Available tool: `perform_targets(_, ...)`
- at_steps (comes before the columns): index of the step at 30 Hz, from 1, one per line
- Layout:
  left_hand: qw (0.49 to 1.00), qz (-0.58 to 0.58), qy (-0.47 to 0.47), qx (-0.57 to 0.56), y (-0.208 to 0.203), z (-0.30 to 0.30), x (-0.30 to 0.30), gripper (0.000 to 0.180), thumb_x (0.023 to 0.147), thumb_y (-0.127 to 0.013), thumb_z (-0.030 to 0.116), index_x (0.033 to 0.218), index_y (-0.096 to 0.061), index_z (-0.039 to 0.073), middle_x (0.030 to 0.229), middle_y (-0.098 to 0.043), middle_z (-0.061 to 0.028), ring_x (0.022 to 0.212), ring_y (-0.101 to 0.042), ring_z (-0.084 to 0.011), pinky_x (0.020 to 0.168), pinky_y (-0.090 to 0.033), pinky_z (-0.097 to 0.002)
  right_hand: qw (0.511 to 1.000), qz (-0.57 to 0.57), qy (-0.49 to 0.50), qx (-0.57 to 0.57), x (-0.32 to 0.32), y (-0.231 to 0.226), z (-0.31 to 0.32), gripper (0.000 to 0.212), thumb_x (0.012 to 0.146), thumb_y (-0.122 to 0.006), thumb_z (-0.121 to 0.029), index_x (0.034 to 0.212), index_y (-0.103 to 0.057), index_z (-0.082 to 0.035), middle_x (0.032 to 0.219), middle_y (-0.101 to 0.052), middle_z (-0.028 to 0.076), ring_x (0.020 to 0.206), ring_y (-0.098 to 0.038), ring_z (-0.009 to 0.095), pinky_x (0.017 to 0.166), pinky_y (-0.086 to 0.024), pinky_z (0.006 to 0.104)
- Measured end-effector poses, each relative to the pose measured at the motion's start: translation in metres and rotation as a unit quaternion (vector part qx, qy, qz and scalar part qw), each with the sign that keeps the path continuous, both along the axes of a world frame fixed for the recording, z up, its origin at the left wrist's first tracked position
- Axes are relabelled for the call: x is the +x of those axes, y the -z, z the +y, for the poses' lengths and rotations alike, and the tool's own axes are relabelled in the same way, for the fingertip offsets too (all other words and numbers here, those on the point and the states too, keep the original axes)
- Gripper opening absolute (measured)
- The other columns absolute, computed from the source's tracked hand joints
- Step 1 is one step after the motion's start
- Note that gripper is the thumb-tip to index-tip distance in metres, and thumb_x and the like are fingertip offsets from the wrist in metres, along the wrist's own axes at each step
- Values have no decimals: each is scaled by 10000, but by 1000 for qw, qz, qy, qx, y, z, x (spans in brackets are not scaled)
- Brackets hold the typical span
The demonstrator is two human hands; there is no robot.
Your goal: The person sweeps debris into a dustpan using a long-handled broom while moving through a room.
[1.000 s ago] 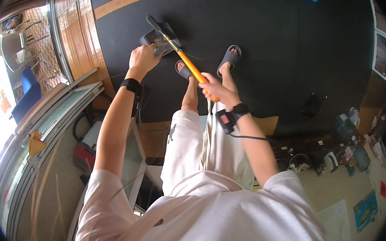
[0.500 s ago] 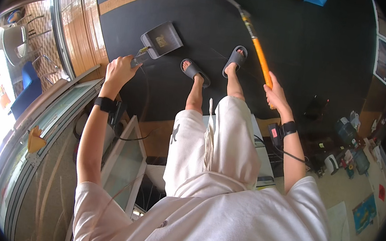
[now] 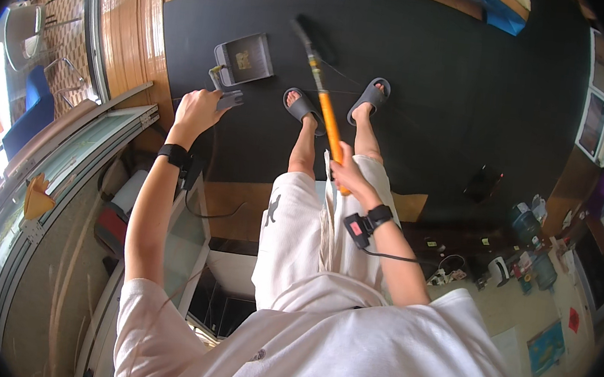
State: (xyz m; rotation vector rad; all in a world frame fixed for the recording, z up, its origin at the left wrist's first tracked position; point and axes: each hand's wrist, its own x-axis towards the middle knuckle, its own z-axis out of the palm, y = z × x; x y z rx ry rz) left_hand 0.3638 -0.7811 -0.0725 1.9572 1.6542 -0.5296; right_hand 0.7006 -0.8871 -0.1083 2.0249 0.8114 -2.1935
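My left hand [image 3: 199, 113] is closed around the handle of a grey dustpan [image 3: 247, 62], whose pan rests at floor level to the left of my feet. A small yellowish patch shows inside the pan. In my right hand [image 3: 352, 170] is the orange pole of a broom [image 3: 329, 121], gripped near its top end in front of my shorts. The pole slants up and left, passing between my slippered feet. Its dark head [image 3: 310, 36] is blurred and lies on the dark floor, right of the dustpan and apart from it.
Grey slippers [image 3: 370, 101] are on my feet. At left are a sliding glass door frame [image 3: 77, 157] and wooden panelling [image 3: 131, 31]. A blue object [image 3: 505, 20] lies at the far right. Bottles and clutter [image 3: 532, 238] stand behind me at right.
My right hand has swung the broom leftward, its head moving left and nearer toward the dustpan. The dustpan has turned slightly and shifted a little left; my left hand still holds it.
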Motion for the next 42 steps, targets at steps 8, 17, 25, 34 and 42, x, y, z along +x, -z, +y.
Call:
perform_targets(8, 1000, -9, -5, 29, 4, 12, 12, 262, 751, -630, 312, 777, -643, 52, 710, -631, -122, 682, -619, -287, 642, -504, -358, 945, 213, 171, -179, 9, -26, 61, 452, 910, -451, -172, 1320, -263, -151, 623, -401, 2, 423, -362, 38, 372, -301, 162)
perform_targets(17, 1000, -14, -11, 16, 2, 12, 9, 294, 749, -642, 323, 829, -658, 41, 702, -629, -155, 691, -621, -305, 676, -503, -365, 998, 26, 61, 10, 64, -54, 70, 451, 879, -496, -142, 1288, -308, -163, 590, -418, -6, 397, -381, 61, 357, -326, 208)
perform_targets(25, 999, -31, -7, 44, 1, 10, 9, 246, 751, -635, 296, 787, -638, 53, 711, -633, -123, 678, -622, -285, 634, -507, -354, 976, -189, 82, 74, 149, -29, 59, 464, 876, -494, -174, 1297, -300, -148, 582, -442, 12, 407, -424, 94, 379, -384, 248)
perform_targets(34, 998, -56, 5, 39, 4, 18, 10, 301, 757, -633, 318, 821, -643, 24, 698, -626, -159, 678, -623, -312, 651, -507, -374, 970, -180, 160, 31, 117, 39, -5, 470, 842, -484, -111, 1251, -258, -157, 627, -439, 42, 427, -454, 121, 365, -412, 262)
perform_targets(42, 999, -44, 13, 19, 9, 13, 13, 286, 762, -619, 297, 882, -633, 38, 711, -628, -157, 685, -619, -318, 645, -505, -384, 975, -7, 216, -41, -38, -2, -36, 575, 851, -510, -111, 1317, -181, -177, 596, -444, 33, 395, -438, 124, 366, -382, 245)
